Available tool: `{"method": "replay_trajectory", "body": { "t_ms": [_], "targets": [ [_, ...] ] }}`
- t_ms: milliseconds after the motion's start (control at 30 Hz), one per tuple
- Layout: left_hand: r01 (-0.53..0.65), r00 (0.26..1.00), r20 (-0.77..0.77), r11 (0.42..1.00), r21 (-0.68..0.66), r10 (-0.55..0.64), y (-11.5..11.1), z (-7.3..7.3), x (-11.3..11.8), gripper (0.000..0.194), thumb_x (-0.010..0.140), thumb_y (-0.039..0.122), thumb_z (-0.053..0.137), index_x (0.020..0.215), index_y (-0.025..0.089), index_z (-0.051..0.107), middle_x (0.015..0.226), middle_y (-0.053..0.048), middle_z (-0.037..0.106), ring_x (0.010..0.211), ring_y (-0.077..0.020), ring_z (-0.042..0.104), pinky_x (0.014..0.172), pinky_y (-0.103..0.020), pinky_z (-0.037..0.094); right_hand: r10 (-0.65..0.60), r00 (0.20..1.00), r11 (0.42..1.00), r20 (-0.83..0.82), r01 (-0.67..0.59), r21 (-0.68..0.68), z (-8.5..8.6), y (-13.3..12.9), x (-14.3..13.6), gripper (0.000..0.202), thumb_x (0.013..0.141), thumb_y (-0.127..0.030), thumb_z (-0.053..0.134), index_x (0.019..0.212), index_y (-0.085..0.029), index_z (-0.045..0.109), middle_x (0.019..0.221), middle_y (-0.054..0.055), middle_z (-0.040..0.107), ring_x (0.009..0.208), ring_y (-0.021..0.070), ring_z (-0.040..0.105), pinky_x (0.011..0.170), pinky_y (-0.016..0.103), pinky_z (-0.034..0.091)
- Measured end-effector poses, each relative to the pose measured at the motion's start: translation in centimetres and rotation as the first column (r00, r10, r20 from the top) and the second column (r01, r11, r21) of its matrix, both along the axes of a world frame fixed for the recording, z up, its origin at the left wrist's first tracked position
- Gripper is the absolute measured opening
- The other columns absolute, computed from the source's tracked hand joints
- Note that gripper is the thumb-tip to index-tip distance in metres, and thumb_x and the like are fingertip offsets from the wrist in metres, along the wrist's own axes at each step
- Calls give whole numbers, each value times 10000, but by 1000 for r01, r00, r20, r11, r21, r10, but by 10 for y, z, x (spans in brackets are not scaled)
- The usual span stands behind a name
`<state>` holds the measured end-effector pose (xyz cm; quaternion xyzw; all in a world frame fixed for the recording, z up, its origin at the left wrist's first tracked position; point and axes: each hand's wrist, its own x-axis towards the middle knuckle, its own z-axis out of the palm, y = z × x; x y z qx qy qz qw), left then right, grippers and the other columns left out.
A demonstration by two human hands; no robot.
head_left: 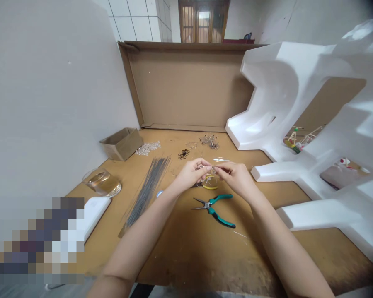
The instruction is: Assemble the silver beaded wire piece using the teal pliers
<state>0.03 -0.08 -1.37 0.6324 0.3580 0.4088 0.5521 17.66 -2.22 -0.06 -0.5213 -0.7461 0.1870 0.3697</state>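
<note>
My left hand [193,174] and my right hand [234,176] meet over the middle of the table, fingertips pinched on a small bent wire piece [213,169]. Its exact shape is partly covered by the fingers. Under the hands lies a tool with yellow handles [210,188], largely hidden. Nearer to me, needle-nose pliers [207,205] with teal and black handles rest with their jaws and handles apart. Left of my left hand is a bundle of straight grey wires [147,188]. Black rings [183,154] and tangled wire pieces [209,141] lie beyond the hands.
On the left stand a small cardboard box [120,144], a pile of clear beads [148,148], a glass of amber liquid [103,183] and a white device [96,211]. A cardboard panel [189,87] closes the back. White foam forms [267,107] line the right side.
</note>
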Motion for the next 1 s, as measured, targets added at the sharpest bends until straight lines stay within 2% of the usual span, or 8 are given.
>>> {"method": "replay_trajectory", "body": {
  "t_ms": [133,233,333,433,733,867,1000],
  "targets": [
    [32,998,-46,999,-19,-32,0,-2,1,306,759,443,596,792,147,529,495,57,488,399,-40,406,412,-169,307,-12,1000,998,2,12,59,10,-4,5,184,789,-340,563,776,-232,710,767,45,689,659,176,590,614,305,434],
    [48,995,-81,998,-27,-50,-2,-1,2,311,764,445,582,761,143,512,492,55,482,411,-46,431,421,-169,327,28,992,997,-122,-37,-65,14,-6,4,165,754,-329,586,726,-192,673,673,26,658,572,141,557,567,279,427],
    [20,996,-89,1000,-13,-21,-5,1,4,312,768,443,570,730,144,489,551,43,511,427,-44,446,432,-174,353,68,961,967,-270,-130,-219,15,-5,3,173,703,-342,629,703,-169,640,601,8,611,529,125,535,537,266,426],
    [17,996,-86,1000,3,-17,-7,2,6,324,775,450,559,703,146,475,570,39,524,416,-39,449,423,-172,346,80,946,952,-313,-166,-258,13,-1,4,188,681,-354,648,696,-166,635,593,-1,590,525,114,512,518,255,409],
    [103,995,5,993,-53,-102,-5,-1,7,329,792,438,557,649,155,471,316,114,341,289,-28,295,481,-221,466,88,977,975,-194,-124,-186,8,2,9,158,687,-336,639,687,-178,643,621,1,593,583,121,504,541,251,392],
    [105,994,0,992,-75,-105,-6,1,7,318,790,415,566,639,151,476,311,114,346,278,-23,288,475,-218,475,72,990,982,-118,-91,-164,6,0,8,126,731,-302,589,689,-187,620,665,15,638,615,135,546,580,259,423],
    [87,996,-19,989,-119,-89,-7,3,7,295,795,382,567,644,146,476,359,105,409,274,-13,292,472,-218,484,45,997,995,56,-40,-95,6,-4,5,111,759,-258,551,679,-198,600,646,9,641,566,127,534,548,246,400]
  ]
}}
